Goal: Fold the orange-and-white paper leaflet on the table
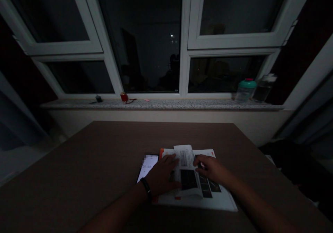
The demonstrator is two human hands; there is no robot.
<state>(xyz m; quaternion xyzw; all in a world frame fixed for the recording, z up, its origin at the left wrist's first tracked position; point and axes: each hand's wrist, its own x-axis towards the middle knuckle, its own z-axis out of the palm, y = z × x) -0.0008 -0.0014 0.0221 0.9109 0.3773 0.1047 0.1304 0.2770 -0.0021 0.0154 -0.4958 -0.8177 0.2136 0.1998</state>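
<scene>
An open printed booklet (221, 202) with text and dark pictures lies on the brown table. Over its middle a narrower folded sheet (185, 156) stands up a little, its lower edge curled. My left hand (164, 174), with a black band on the wrist, rests on the left side of the pages, fingers spread. At the sheet's right edge is my right hand (209, 167), its fingers curled; a small pinkish thing shows between them, too dark to make out. A lit phone (147, 166) showing a timer lies left of the booklet, partly behind my left hand.
The brown table (117, 146) reaches to the wall below a window. On the speckled sill (166, 103) stand a teal-lidded bottle (246, 90), a clear bottle (263, 88), a small red object (124, 96) and a small dark bottle (98, 98).
</scene>
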